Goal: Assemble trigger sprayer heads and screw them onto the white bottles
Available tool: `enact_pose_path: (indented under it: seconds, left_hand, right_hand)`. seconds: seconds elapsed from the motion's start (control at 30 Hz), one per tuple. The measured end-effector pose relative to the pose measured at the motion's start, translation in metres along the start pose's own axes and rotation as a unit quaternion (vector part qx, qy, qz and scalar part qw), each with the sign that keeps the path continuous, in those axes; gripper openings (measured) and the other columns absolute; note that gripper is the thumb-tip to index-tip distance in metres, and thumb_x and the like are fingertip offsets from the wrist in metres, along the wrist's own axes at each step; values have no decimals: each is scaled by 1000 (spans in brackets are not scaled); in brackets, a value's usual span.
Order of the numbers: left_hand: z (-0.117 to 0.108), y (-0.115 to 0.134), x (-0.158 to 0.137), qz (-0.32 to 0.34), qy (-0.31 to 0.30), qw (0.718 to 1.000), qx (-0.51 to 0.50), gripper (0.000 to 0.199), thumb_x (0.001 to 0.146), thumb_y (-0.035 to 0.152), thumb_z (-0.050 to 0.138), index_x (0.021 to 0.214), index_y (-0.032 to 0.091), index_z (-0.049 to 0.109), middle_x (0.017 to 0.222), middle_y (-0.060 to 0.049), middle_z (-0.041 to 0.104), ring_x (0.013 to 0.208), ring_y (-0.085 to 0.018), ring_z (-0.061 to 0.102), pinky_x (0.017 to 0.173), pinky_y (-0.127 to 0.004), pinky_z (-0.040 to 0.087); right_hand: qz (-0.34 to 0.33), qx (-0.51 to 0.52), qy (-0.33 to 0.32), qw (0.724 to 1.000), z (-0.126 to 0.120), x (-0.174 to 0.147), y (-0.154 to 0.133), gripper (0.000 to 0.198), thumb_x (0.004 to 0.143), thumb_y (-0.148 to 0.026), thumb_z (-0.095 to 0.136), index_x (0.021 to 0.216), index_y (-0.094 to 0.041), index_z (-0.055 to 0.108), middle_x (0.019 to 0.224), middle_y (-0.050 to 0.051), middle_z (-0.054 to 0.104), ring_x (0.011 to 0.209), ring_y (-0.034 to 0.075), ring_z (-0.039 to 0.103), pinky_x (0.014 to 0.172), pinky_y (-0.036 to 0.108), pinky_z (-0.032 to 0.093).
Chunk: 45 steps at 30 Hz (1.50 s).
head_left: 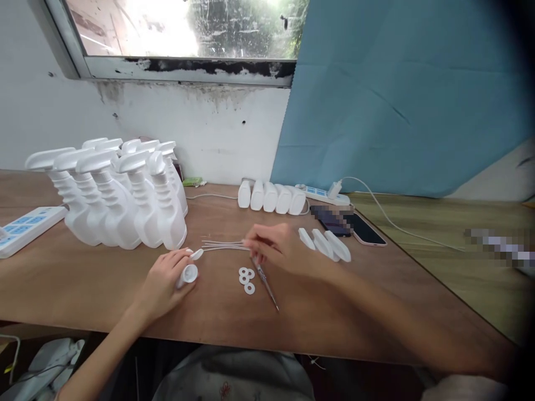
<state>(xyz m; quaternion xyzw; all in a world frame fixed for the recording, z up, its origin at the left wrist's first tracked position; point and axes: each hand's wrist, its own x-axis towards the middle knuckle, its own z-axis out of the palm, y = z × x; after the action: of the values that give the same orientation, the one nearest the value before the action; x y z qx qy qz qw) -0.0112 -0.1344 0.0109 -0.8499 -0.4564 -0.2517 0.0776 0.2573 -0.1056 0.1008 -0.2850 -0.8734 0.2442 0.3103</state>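
Note:
My left hand (165, 281) is closed around a white spray trigger head (189, 274) above the tabletop, its round collar opening facing me. My right hand (278, 245) has its fingertips pinched at the right ends of several thin white dip tubes (223, 245). Just below those fingers lies a screwdriver (267, 287) with a clear handle, its tip pointing toward me; the fingers cover its upper end. Between the two hands are several flat white ring washers (249, 288).
White spray bottles (121, 206) stand grouped at the left, beside a power strip (31, 228). Several white caps (271, 197) line the back. White trigger covers (324, 243), two phones (368, 228) and another power strip (321, 194) with a cable are on the right.

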Motion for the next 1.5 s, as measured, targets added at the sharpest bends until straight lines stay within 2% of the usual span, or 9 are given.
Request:
enact_pose_path:
  seconds: [0.1, 0.27, 0.53, 0.7, 0.83, 1.0, 1.2, 1.33, 1.5]
  left_hand:
    - [-4, 16, -14, -63, 40, 994, -85, 11, 80, 26, 46, 81, 18, 53, 102, -8, 58, 103, -21, 51, 81, -30, 42]
    - [2, 37, -25, -73, 32, 981, -175, 6, 79, 24, 49, 82, 19, 52, 101, -8, 57, 99, -20, 52, 82, -30, 41]
    - [17, 52, -27, -124, -53, 941, -309, 8, 82, 25, 47, 81, 18, 51, 100, -7, 54, 93, -18, 53, 79, -27, 41]
    - [1, 55, 14, -63, -99, 930, -349, 8, 79, 24, 49, 79, 17, 51, 93, -6, 55, 85, -16, 52, 74, -26, 41]
    - [1, 40, 62, -40, -61, 932, -355, 14, 77, 29, 50, 80, 16, 52, 79, -3, 55, 71, -14, 50, 67, -25, 40]
    - [41, 29, 100, -110, -28, 888, -446, 21, 72, 30, 56, 87, 15, 56, 91, -4, 59, 84, -17, 53, 75, -27, 40]
    - [82, 34, 103, -98, -126, 808, -567, 18, 65, 27, 63, 70, 14, 51, 78, -1, 58, 78, -15, 55, 75, -28, 42]
    - [85, 34, 98, -77, -133, 810, -566, 16, 65, 23, 63, 69, 14, 50, 81, -1, 56, 77, -14, 53, 73, -26, 41]
    - [83, 39, 95, -13, -139, 855, -500, 12, 69, 20, 55, 64, 15, 46, 75, -1, 54, 65, -11, 49, 63, -23, 40]
  right_hand:
    - [15, -12, -3, 1000, 8, 33, 8, 29, 87, -37, 40, 80, -15, 56, 50, -7, 49, 38, 2, 44, 47, 13, 33]
    - [46, -109, -2, 993, 66, 87, 47, 20, 84, -27, 45, 82, -14, 61, 65, -1, 61, 56, 5, 50, 56, 15, 32]
    - [86, -185, -57, 977, 128, 89, 91, 19, 77, -16, 46, 79, -14, 65, 82, 7, 66, 73, 13, 58, 66, 21, 36]
    - [77, -245, -18, 966, 107, 75, 71, 23, 81, -21, 44, 95, -11, 60, 95, 10, 62, 91, 17, 52, 82, 27, 34]
    - [126, -315, 59, 939, 64, 43, 56, 18, 84, -23, 40, 87, -14, 56, 87, 7, 61, 84, 16, 52, 73, 26, 35]
    - [276, -310, 6, 910, 40, -14, 58, 26, 81, -39, 47, 83, -14, 52, 73, 6, 60, 66, 16, 56, 57, 24, 32]
    - [275, -151, -34, 949, 46, -37, 70, 30, 67, -30, 65, 90, -15, 52, 65, -1, 57, 64, 13, 55, 54, 22, 35]
    - [265, 0, 71, 962, 36, -38, 68, 28, 74, -25, 56, 100, -16, 51, 66, -3, 53, 54, 8, 51, 51, 21, 40]
    - [111, 131, 375, 911, 39, -40, 55, 32, 82, -28, 47, 112, -23, 37, 82, 0, 48, 60, 7, 53, 52, 20, 49]
